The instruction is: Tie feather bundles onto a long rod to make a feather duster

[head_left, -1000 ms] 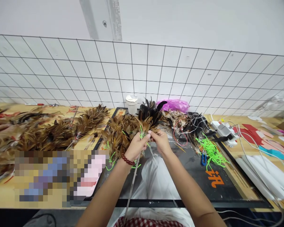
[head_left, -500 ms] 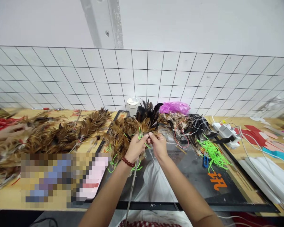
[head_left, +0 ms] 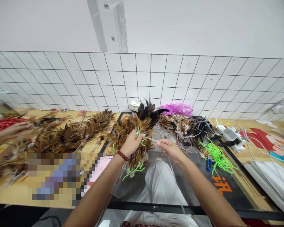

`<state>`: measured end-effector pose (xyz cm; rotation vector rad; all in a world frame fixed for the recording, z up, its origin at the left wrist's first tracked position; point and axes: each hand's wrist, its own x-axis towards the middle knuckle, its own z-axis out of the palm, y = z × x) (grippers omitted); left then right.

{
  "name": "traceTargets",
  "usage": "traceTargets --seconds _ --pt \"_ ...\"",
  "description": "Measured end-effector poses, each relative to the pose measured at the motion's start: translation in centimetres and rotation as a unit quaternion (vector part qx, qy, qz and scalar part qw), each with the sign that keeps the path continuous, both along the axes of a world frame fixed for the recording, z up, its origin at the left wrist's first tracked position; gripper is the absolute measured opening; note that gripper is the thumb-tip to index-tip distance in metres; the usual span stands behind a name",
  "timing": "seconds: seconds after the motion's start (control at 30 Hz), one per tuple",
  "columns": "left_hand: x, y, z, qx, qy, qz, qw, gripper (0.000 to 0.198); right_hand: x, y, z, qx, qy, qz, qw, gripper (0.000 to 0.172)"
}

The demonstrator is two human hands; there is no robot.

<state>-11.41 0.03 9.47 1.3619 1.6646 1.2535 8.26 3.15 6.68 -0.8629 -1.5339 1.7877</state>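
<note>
My left hand (head_left: 132, 142), with a bead bracelet (head_left: 122, 155) at the wrist, is closed round the base of a feather bundle (head_left: 145, 116). Black feathers fan out at the bundle's top, brown ones below. Bright green ties (head_left: 138, 167) show around it. My right hand (head_left: 168, 146) pinches a thin pale strip (head_left: 152, 139), stretched between it and the bundle. The strip's tail hangs down from the right hand towards the glass-topped board (head_left: 194, 176). More brown feathers (head_left: 120, 129) lie under and left of my left hand.
A pile of green ties (head_left: 217, 154) and blue snips (head_left: 209, 163) lie right, before loose black feathers (head_left: 201, 126). Behind are a pink plastic bag (head_left: 177, 109) and a lidded cup (head_left: 135, 104). Plugs and cables (head_left: 230, 135) stand right. At left, another person's hands (head_left: 16, 130) hold feathers.
My right hand has moved right, away from the left, drawing the pale strip out taut. My left hand has shifted slightly left, staying at the feather bundle. The camera view has shifted slightly.
</note>
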Motion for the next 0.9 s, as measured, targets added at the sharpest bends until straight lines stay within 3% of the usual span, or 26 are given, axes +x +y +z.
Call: traceTargets --seconds 0.1,0.2,0.3,0.37,0.5,0.6,0.67,0.77,0.83,0.9 --pt "0.1 0.0 -0.2 -0.011 0.197 -0.031 0.98 0.018 1.1 0.7 2.8 0.239 -0.126 0.0 0.963 0.032" --pt "1.0 0.1 -0.6 -0.039 0.295 -0.079 0.951 0.015 1.3 0.7 5.9 0.432 -0.234 0.045 0.87 0.023" --pt "2.2 0.0 -0.7 -0.051 0.355 -0.137 0.923 0.019 0.7 0.6 8.1 0.529 -0.274 0.107 0.796 0.018" --pt "3.0 -0.4 -0.4 -0.037 0.405 -0.195 0.892 0.02 0.2 0.9 8.9 0.544 -0.27 0.135 0.783 0.017" --pt "4.3 -1.6 0.5 -0.008 0.519 -0.264 0.813 0.028 -0.1 2.4 8.4 0.519 -0.225 0.09 0.82 0.016" --pt "4.8 -2.4 0.8 -0.001 0.575 -0.284 0.768 0.032 0.2 3.2 6.9 0.495 -0.189 0.031 0.848 0.017" --pt "4.8 -2.8 0.7 0.004 0.602 -0.309 0.737 0.028 0.4 3.4 5.8 0.487 -0.187 0.035 0.853 0.017" --pt "4.4 -3.2 0.6 0.021 0.638 -0.278 0.718 0.022 0.8 3.9 4.3 0.432 -0.204 0.046 0.878 0.019" --pt "4.0 -3.7 0.7 0.053 0.656 -0.235 0.716 0.03 1.0 4.4 3.6 0.364 -0.204 0.045 0.908 0.02" --pt "4.0 -4.2 1.1 0.087 0.659 -0.23 0.71 0.038 1.0 4.5 3.3 0.313 -0.188 0.064 0.929 0.021"
